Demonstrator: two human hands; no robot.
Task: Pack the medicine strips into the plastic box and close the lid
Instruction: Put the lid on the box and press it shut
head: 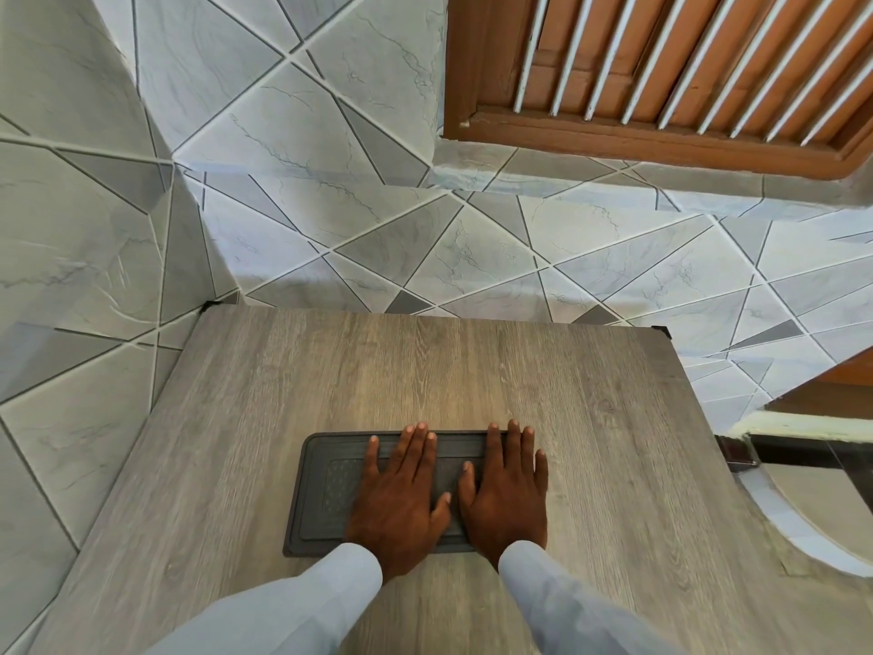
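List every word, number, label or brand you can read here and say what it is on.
None can be read.
The dark lid under the left hand and right hand shows only an embossed dot pattern.
The wooden table and wall tiles carry no text.

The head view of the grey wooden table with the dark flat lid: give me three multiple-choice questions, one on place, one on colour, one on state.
1. Where do both hands rest?
A. on the dark grey flat plastic lid
B. on the tiled wall
C. on the window grille

2. What colour are the sleeves?
A. red
B. light blue
C. black

3. How are the hands' fingers?
A. curled into fists
B. pinching a strip
C. straight, flat

Answers:
1 A: the left hand and right hand lie on the lid on the grey wooden table.
2 B: both sleeves are light blue.
3 C: fingers are spread flat.
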